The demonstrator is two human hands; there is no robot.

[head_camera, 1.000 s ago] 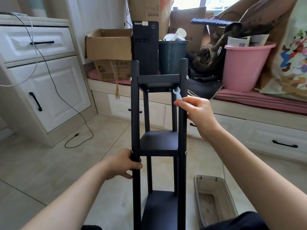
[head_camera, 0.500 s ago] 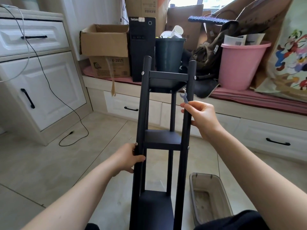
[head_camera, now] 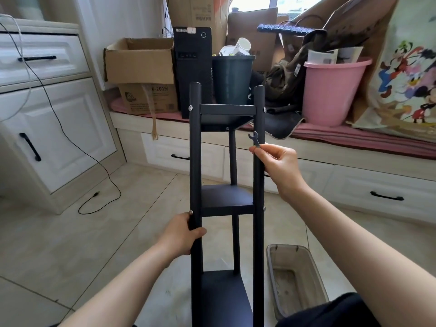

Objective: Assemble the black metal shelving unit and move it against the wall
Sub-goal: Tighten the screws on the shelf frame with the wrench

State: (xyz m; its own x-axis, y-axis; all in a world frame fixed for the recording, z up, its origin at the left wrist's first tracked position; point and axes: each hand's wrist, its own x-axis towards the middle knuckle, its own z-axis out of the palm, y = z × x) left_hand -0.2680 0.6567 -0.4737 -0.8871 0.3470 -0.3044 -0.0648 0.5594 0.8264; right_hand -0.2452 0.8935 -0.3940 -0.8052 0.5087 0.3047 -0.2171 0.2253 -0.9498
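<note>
Tightening bolts looks like the step in hand: the left hand (head_camera: pixel 182 233) grips the front left post of the black shelving unit (head_camera: pixel 226 201) (upright on the tiled floor), while the right hand (head_camera: pixel 278 161) pinches a small wrench (head_camera: pixel 255 139) beside the right post. Next, the wrench must seat on a bolt.

Matt black metal shelving unit (head_camera: pixel 226 201); glossy floor tiles (head_camera: pixel 77 246).

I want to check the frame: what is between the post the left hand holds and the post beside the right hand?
In the head view, three black shelves span between the left post and right post.
</note>
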